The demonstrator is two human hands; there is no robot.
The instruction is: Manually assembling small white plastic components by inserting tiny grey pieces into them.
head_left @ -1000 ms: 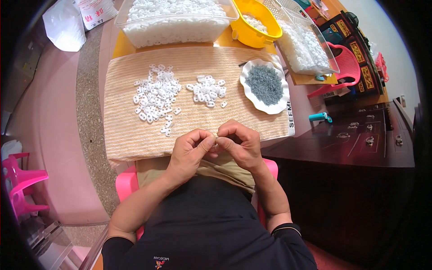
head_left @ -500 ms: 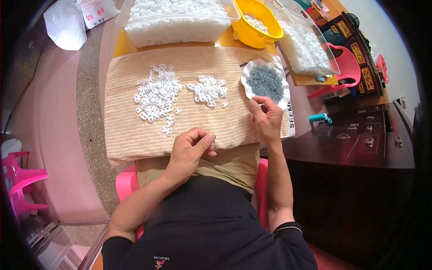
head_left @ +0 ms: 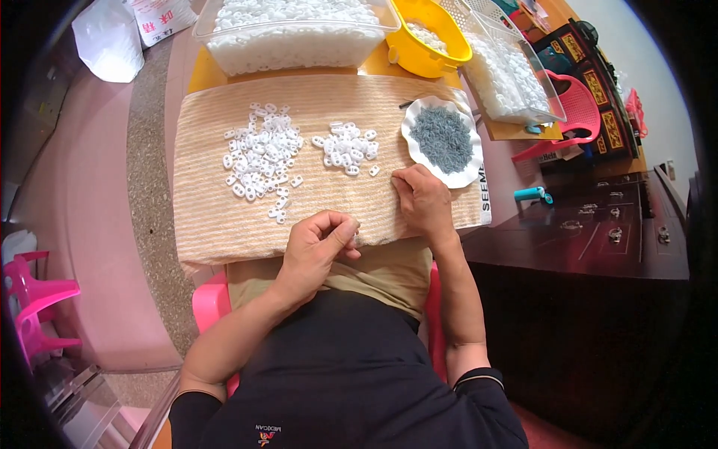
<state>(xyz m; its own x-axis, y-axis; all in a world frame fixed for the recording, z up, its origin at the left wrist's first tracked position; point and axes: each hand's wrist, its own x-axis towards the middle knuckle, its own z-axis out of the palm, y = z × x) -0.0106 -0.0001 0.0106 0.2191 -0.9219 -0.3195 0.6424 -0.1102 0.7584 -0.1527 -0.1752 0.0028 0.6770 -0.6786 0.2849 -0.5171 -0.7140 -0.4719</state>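
Observation:
My left hand [head_left: 318,245] rests near the front edge of a striped beige cloth [head_left: 359,213], thumb pressed against curled fingers. Whatever it pinches is too small to make out. Just off the near left rim of a white scalloped plate [head_left: 467,178], my right hand [head_left: 426,198] has thumb and forefinger together over the cloth; any piece between them is not discernible. The plate holds a heap of small grey translucent pieces [head_left: 441,138]. Left of it lie a smaller pile of white two-holed plastic pieces [head_left: 348,150] and a larger pile of the same pieces [head_left: 265,153].
Behind the cloth stand a clear bin [head_left: 292,56] full of white pieces, a yellow basket [head_left: 407,56] and another filled clear bin [head_left: 550,112]. A small dark stick [head_left: 406,105] lies beside the plate. A dark cabinet [head_left: 538,247] is at the right.
My right hand has moved left and slightly nearer, from the plate's near rim to the cloth beside it. My left hand has barely moved.

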